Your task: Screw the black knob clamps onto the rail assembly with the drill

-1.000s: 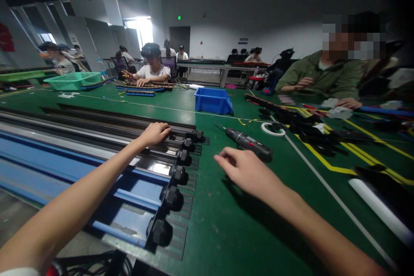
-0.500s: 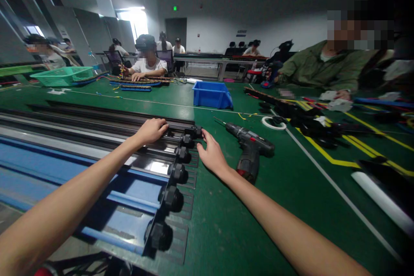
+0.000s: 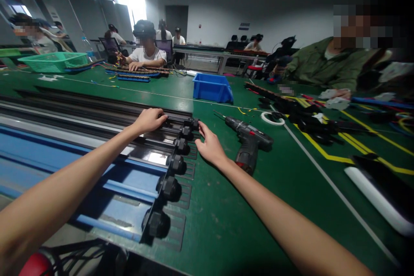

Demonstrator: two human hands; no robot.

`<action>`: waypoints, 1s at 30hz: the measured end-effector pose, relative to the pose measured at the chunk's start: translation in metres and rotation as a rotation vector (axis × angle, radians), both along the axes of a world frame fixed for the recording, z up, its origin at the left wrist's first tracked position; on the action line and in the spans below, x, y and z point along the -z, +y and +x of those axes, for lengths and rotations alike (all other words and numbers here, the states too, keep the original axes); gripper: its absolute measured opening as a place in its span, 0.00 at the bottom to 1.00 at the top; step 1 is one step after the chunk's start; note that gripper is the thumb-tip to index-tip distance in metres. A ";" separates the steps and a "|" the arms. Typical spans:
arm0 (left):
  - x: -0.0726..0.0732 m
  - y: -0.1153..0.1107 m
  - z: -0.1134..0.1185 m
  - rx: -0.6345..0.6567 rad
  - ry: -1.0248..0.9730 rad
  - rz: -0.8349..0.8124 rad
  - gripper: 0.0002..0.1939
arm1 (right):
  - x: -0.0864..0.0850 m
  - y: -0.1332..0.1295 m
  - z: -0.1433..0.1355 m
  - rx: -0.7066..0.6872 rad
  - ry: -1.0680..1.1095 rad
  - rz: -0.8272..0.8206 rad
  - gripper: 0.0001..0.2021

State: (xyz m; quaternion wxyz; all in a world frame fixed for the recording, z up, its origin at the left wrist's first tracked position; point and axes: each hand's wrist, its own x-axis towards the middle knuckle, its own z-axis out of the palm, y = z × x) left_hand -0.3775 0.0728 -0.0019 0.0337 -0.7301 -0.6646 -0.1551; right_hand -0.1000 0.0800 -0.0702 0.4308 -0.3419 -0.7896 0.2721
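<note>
Rails (image 3: 129, 177) lie side by side on the table (image 3: 213, 215), left of the drill (image 3: 250, 138), with both hands at them.
From here I see a basket (image 3: 48, 64) beyond and well left of the drill; left of it, the left hand (image 3: 149, 119) lies over the far rails, fingers loosely bent, its grip impossible to tell; just left, the right hand (image 3: 210, 145) is half spread, thumb apart, fingertips at the farthest gland (image 3: 195, 123), though I can't tell whether they grasp it; beyond the drill, a bin (image 3: 208, 90); right of it, a ring (image 3: 267, 120).
</note>
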 end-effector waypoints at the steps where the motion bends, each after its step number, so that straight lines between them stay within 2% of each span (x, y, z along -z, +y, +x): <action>1: 0.000 0.000 0.001 -0.017 0.005 0.001 0.25 | 0.001 0.001 -0.001 -0.009 0.001 -0.005 0.37; 8: -0.001 0.000 0.004 -0.109 0.065 0.001 0.28 | 0.009 0.008 -0.010 -0.068 0.064 -0.105 0.37; 21: 0.003 0.002 0.003 -0.115 0.066 -0.010 0.29 | 0.009 0.009 -0.017 -0.093 0.012 -0.032 0.35; 25: 0.001 0.000 0.004 -0.043 0.044 0.076 0.24 | 0.003 0.004 -0.017 -0.023 -0.016 0.040 0.32; 28: -0.011 -0.010 0.012 0.048 0.024 0.225 0.20 | -0.004 -0.004 -0.013 0.098 -0.032 0.132 0.28; 30: -0.021 -0.019 0.019 0.105 -0.007 0.237 0.20 | -0.007 -0.011 -0.006 0.175 -0.069 0.178 0.25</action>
